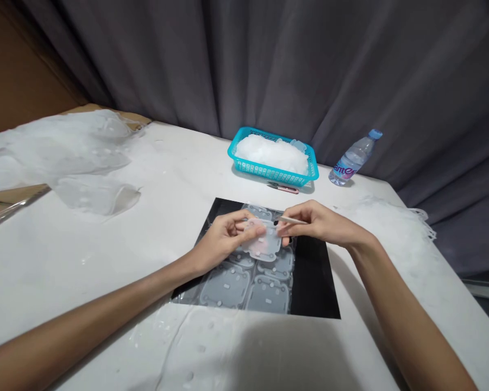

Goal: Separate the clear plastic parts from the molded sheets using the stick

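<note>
Over a black mat, my left hand pinches a small translucent plastic piece with rounded corners, thumb on top. My right hand grips a thin, pale, pointed tool whose exact kind I cannot make out. Its fingers are at the right edge of the piece, and the tool's tip points left just above it. Beneath both hands lies a translucent sheet moulded with several similar rounded-square shapes, covering the left and middle of the mat.
Behind the mat stands a turquoise basket heaped with white translucent pieces. A pink-handled cutter lies before it. A water bottle stands to the right. Translucent sheets pile up at left; more whitish material lies at right.
</note>
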Demonstrator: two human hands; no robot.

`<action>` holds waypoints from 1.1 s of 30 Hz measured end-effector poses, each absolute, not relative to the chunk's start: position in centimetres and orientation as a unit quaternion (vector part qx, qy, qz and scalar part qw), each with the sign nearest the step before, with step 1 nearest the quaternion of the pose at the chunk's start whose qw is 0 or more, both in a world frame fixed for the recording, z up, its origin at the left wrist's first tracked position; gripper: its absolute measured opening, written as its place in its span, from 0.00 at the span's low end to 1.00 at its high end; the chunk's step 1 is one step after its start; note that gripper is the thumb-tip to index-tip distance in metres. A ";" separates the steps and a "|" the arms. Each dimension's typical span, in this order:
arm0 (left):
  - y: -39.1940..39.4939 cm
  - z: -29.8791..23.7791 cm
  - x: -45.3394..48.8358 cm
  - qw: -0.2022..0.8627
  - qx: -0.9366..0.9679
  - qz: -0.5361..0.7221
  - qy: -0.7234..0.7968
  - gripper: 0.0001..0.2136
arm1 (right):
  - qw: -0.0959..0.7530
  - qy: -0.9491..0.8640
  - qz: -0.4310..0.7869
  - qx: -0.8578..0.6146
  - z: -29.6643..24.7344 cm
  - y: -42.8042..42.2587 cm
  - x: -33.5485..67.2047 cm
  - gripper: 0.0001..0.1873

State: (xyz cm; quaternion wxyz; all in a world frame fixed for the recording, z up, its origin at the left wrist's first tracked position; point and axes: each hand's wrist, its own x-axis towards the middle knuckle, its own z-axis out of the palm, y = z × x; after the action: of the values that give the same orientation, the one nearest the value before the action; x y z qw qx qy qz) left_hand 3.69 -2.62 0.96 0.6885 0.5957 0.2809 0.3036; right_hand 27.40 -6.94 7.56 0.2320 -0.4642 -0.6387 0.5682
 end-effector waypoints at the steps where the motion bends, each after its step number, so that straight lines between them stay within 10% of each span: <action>1: -2.6 1.0 3.7 0.700 0.582 0.304 0.281 0.13 | 0.238 -0.645 0.555 -0.468 7.6 -6.9 27.5 0.17; 33: -2.5 1.3 3.6 0.659 0.593 0.349 0.304 0.14 | 0.191 -0.667 0.564 -0.448 7.0 -7.0 27.6 0.21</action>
State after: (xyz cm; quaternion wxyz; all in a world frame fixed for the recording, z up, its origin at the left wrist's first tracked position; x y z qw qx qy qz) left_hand 3.56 -2.45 1.30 0.6590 0.5930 0.3037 0.3490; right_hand 27.58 -6.96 6.97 0.1910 -0.4475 -0.6671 0.5641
